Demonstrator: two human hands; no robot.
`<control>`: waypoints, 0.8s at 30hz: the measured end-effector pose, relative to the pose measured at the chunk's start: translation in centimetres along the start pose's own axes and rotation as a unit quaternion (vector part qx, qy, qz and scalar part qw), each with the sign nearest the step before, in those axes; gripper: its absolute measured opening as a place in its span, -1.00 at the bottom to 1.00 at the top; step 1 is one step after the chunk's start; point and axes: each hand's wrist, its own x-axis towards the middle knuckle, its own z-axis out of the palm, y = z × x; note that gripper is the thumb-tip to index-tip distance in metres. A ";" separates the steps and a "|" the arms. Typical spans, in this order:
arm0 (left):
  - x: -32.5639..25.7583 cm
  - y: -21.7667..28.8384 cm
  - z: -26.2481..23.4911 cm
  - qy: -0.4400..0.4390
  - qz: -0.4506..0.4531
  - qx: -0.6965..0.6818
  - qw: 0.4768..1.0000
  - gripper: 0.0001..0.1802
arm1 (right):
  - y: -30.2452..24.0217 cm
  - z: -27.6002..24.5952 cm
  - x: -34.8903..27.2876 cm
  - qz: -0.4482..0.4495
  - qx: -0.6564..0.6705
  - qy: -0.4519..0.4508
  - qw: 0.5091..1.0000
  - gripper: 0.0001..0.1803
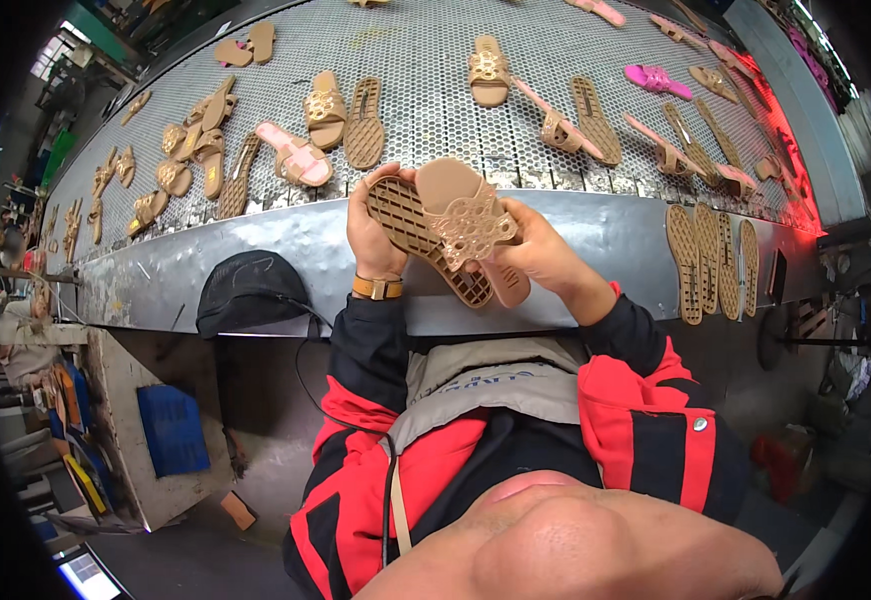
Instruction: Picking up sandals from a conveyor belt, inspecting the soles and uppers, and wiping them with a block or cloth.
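Observation:
My left hand is wrapped round a tan sole whose ridged grid underside faces up. In my right hand is a tan slide sandal with a shiny, openwork gold strap, its top side showing. The sandal overlaps the sole's right side, and the two touch in front of my chest, above the metal ledge. My right fingers grip the sandal at the strap; some fingertips are hidden beneath it. Whether the ridged sole has a strap on its far side cannot be seen.
Beyond the ledge, a perforated metal mesh belt carries many sandals, among them a pink one and a magenta one. A black cap lies on the ledge at left. Several tan soles stand in a row at right.

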 end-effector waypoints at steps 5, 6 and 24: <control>1.5 -2.5 1.5 0.010 -0.011 0.036 0.999 -0.40 | 0.0 -0.7 0.4 -0.001 -0.024 0.023 0.999 -0.55; 1.6 -3.1 1.7 0.014 -0.004 0.032 0.999 -0.40 | -0.1 -0.8 0.3 0.009 -0.031 0.044 0.998 -0.59; -0.7 -4.6 2.6 -0.069 0.036 0.019 0.997 -0.71 | 1.4 -0.4 0.9 0.047 -0.119 0.048 0.991 -0.73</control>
